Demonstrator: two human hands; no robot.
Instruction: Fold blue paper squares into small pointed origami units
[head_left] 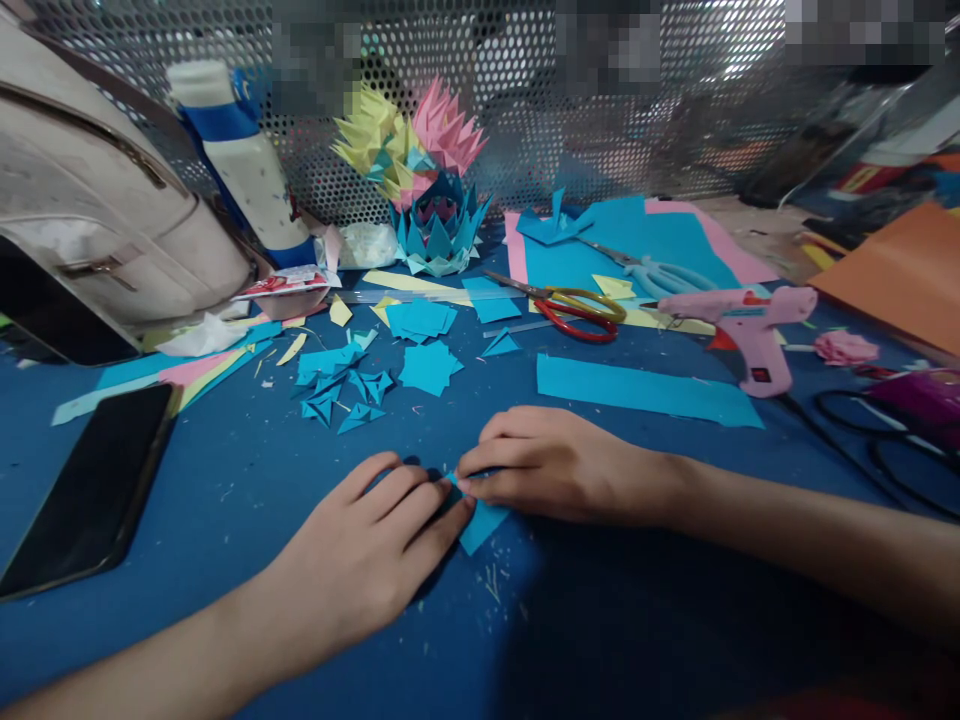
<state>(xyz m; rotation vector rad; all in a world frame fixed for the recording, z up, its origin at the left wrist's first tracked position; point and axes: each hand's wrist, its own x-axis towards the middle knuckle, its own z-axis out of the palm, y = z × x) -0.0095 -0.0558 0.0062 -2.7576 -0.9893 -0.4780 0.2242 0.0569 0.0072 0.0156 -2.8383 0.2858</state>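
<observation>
A small piece of blue paper (484, 527) lies on the dark blue table, partly covered by my fingers. My left hand (386, 535) pinches its left corner, thumb and fingertips pressed together. From the right, my right hand (551, 465) grips the same piece at its upper edge, its fingertips touching those of the left. How the paper is folded under the fingers is hidden. Just beyond my hands are several folded blue paper pieces (330, 385) and two stacks of blue paper squares (431, 368). A long blue paper strip (645, 390) lies behind my right hand.
Red-and-yellow-handled scissors (577, 312), light-blue-handled scissors (667, 275) and a pink glue gun (750, 325) with a black cord lie at the back right. Paper flowers (439, 225) stand against the perforated metal panel. On the left are a phone (90, 490), bag (112, 190) and bottle (247, 170).
</observation>
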